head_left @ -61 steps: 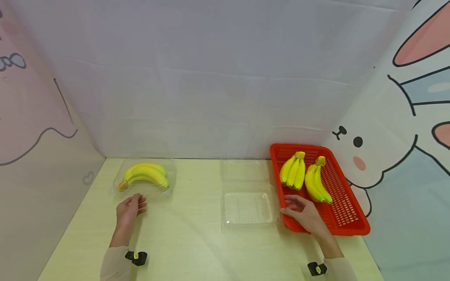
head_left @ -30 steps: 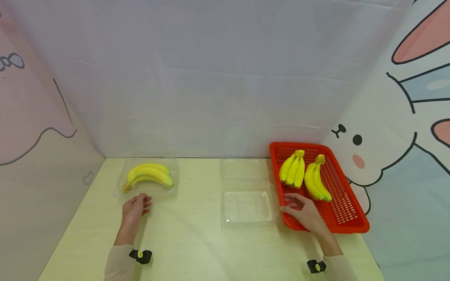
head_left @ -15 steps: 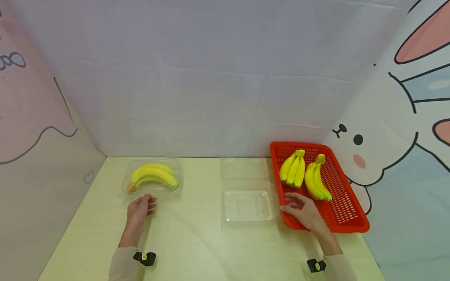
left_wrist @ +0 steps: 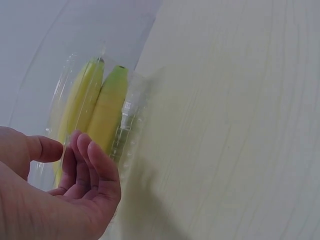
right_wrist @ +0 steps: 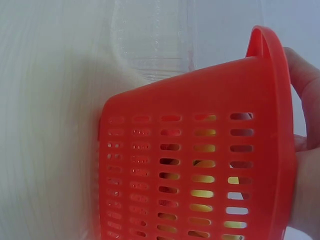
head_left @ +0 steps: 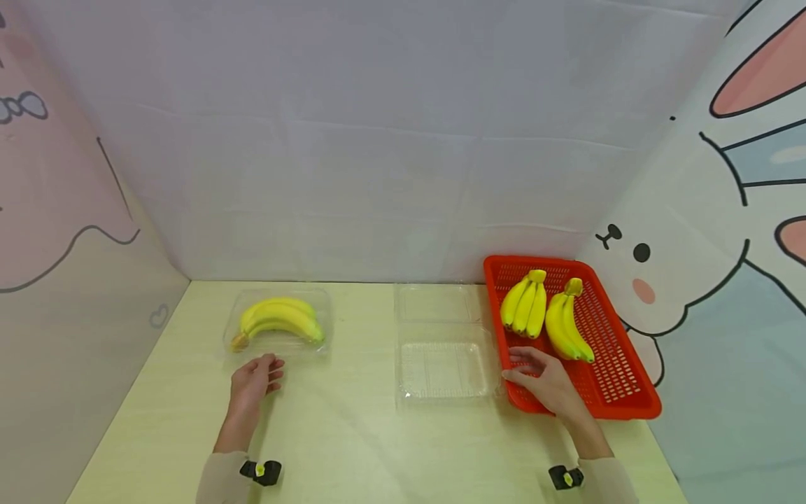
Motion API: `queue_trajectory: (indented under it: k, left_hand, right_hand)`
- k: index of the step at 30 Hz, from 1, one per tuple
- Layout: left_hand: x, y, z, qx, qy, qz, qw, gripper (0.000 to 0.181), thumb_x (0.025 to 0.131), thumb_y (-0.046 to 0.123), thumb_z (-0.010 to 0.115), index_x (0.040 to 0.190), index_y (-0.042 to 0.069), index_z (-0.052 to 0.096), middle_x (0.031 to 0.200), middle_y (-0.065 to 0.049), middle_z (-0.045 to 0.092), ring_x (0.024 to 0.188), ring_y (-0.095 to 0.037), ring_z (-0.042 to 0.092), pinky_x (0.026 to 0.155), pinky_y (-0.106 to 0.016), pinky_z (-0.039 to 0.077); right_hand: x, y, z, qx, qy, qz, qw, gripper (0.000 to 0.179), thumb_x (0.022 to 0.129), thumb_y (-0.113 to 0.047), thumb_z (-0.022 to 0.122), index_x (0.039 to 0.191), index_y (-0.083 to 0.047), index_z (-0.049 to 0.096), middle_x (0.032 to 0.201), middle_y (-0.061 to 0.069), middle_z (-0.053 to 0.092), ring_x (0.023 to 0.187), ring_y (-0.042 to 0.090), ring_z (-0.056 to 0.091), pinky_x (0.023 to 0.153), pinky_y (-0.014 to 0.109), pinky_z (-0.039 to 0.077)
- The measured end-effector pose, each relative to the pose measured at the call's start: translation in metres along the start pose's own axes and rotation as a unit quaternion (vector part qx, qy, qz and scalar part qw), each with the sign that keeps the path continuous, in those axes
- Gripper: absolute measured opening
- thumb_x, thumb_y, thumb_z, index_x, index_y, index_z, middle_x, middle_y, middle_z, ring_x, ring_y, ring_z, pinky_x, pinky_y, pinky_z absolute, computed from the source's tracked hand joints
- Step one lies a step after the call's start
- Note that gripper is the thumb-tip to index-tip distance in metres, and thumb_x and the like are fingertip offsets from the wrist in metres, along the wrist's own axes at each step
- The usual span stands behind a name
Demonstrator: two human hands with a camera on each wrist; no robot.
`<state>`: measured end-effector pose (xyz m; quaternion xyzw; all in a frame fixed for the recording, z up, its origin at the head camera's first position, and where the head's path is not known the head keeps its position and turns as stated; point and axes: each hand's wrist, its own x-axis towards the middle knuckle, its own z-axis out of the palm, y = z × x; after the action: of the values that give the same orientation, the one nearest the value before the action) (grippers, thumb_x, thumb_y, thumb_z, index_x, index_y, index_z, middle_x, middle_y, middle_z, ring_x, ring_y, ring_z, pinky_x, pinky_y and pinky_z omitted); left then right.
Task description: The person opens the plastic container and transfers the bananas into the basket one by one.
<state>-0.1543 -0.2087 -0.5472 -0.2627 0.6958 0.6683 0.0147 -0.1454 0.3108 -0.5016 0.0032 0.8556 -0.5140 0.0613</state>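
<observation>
A bunch of bananas [head_left: 280, 316] lies inside a clear plastic clamshell box [head_left: 320, 297] on the left of the table. My left hand [head_left: 257, 381] is at that box's front edge, fingers loosely curled and thumb apart. In the left wrist view, nothing shows between thumb and fingers [left_wrist: 102, 165]; whether they touch the box I cannot tell. At right, my right hand [head_left: 546, 381] reaches over the near left corner of a red plastic basket [head_left: 630, 374], fingers bent loosely inside, holding nothing. Two banana bunches lie in the basket, one at left [head_left: 525, 308], one beside it [head_left: 567, 325].
An opened clear clamshell box [head_left: 443, 371] lies flat with its lid [head_left: 437, 304] toward the back wall, left of the basket. Pale fabric walls [head_left: 378, 175] enclose the wooden table [head_left: 378, 448] at the back and both sides.
The box with the bananas has shifted to the right, and my left hand has moved right along with it. My right hand and the basket stay in place.
</observation>
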Motion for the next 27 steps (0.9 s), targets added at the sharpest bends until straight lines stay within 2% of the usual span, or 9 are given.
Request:
queue_trajectory:
  k: [7,14,27]
  left_hand:
    - [-0.007,-0.004,0.002,-0.003,-0.008,-0.002,1.0000,0.037,0.108,0.025,0.049,0.121,-0.008,0.059,0.091,0.004,0.072,0.081,-0.007,0.065,0.069,-0.023,0.057]
    - [-0.013,-0.008,0.003,-0.003,-0.012,-0.002,0.9999,0.038,0.108,0.025,0.050,0.122,-0.009,0.059,0.091,0.004,0.072,0.080,-0.007,0.065,0.069,-0.023,0.057]
    - [-0.024,-0.016,0.004,-0.013,-0.018,-0.008,0.9997,0.037,0.108,0.026,0.052,0.121,-0.008,0.060,0.091,0.005,0.072,0.080,-0.007,0.065,0.068,-0.024,0.056]
  right_hand:
    - [0.000,-0.001,0.000,-0.002,-0.002,-0.008,1.0000,0.052,0.092,-0.021,0.079,0.135,0.002,0.060,0.123,0.019,0.067,0.101,0.023,0.065,0.082,0.023,0.053]
    - [0.000,0.000,0.000,-0.009,0.002,0.008,0.9999,0.052,0.092,-0.023,0.080,0.136,-0.002,0.061,0.123,0.016,0.067,0.105,0.026,0.063,0.084,0.024,0.053]
    - [0.001,0.001,0.001,-0.011,0.003,0.005,0.9999,0.053,0.092,-0.023,0.079,0.136,-0.001,0.060,0.124,0.018,0.066,0.104,0.025,0.064,0.084,0.024,0.053]
